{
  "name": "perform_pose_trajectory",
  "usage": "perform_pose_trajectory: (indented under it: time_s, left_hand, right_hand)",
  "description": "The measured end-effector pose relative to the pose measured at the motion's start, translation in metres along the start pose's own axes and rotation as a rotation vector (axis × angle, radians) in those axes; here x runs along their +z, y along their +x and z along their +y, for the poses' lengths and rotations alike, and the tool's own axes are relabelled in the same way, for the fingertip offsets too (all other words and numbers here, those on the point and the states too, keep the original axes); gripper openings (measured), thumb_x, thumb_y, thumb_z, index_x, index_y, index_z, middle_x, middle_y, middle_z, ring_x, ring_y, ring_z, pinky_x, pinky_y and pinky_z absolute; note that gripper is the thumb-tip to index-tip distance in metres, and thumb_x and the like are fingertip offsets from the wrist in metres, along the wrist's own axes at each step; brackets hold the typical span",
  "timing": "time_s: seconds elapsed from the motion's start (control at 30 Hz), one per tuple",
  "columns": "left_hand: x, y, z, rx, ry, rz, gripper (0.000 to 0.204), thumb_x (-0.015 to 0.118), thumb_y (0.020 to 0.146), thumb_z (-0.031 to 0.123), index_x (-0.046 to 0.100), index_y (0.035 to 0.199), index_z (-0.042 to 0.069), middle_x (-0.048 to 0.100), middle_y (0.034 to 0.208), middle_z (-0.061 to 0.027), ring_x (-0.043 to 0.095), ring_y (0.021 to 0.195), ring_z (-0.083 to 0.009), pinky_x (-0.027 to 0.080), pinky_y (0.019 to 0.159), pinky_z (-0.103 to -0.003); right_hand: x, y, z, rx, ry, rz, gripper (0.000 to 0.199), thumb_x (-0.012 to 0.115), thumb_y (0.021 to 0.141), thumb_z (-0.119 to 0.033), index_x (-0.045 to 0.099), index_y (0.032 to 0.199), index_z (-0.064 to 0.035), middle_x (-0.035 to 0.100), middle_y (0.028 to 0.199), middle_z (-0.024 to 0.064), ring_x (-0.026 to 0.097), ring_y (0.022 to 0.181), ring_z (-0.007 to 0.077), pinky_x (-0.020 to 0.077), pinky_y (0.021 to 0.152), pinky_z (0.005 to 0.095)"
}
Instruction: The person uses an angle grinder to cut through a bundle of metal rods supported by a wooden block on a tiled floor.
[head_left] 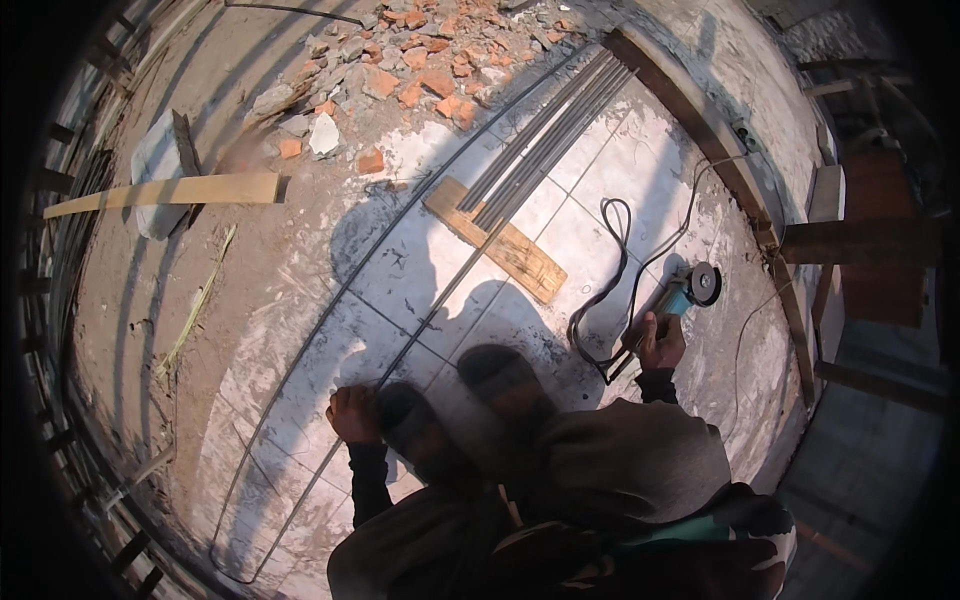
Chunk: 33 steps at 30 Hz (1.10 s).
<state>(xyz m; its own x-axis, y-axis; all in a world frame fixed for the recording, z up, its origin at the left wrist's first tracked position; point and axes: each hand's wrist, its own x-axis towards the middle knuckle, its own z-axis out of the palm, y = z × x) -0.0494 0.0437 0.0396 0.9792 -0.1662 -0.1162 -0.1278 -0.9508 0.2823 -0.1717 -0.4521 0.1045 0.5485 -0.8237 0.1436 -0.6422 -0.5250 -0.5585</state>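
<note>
My left hand (357, 413) is low, its fingers closed round a thin steel rod (430, 312) beside my left foot. That rod runs up across a short wooden board (532, 268). Below the hand it bends back in a loop near the lower left and continues along the tiles' far left side. My right hand (660, 342) grips an angle grinder (676, 298) with a teal body. Its dark round disc (704, 284) faces up, apart from the rod; whether it spins I cannot tell. A bundle of straight steel rods (560, 135) rests with its near ends on the board.
A black power cord (622, 262) loops over the tiles beside the grinder. Broken brick rubble (425, 70) is heaped at the far side. A long plank (180, 192) lies across a pale block (155, 165) at left. A dark beam (690, 120) edges the tiles at right.
</note>
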Motion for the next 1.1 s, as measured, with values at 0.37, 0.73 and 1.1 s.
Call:
perform_pose_trajectory:
  time_s: [0.37, 0.73, 1.1]
  left_hand:
    - [-0.024, 0.053, 0.043, 0.474, -0.154, 0.040, 0.037, 0.075, 0.076, 0.015, 0.062, 0.109, 0.006, 0.061, 0.105, -0.0164, 0.059, 0.099, -0.0359, 0.045, 0.083, -0.045]
    - [-0.095, 0.102, 0.133, 0.703, -0.496, 0.029, 0.024, 0.070, 0.083, 0.012, 0.065, 0.106, 0.004, 0.064, 0.099, -0.0139, 0.061, 0.093, -0.0339, 0.048, 0.082, -0.043]
    - [0.009, 0.049, 0.270, 0.663, -1.196, -0.371, 0.098, 0.080, 0.078, 0.028, 0.017, 0.146, -0.003, 0.045, 0.133, -0.0220, 0.049, 0.125, -0.0313, 0.041, 0.102, -0.040]
  right_hand:
    - [0.013, 0.082, 0.191, 0.746, 0.310, -0.195, 0.070, 0.084, 0.067, -0.051, 0.066, 0.109, 0.0028, 0.069, 0.096, 0.0116, 0.066, 0.084, 0.0239, 0.0522, 0.070, 0.0366]
    - [0.021, 0.052, 0.112, 0.525, 0.834, -0.032, 0.036, 0.078, 0.067, -0.015, 0.064, 0.097, -0.0012, 0.067, 0.083, 0.0083, 0.064, 0.068, 0.0212, 0.0528, 0.063, 0.0347]
    - [0.053, 0.024, -0.139, 0.135, 1.062, -0.430, 0.058, 0.084, 0.071, -0.014, 0.055, 0.119, -0.0012, 0.063, 0.108, 0.0071, 0.060, 0.095, 0.0171, 0.0489, 0.085, 0.0321]
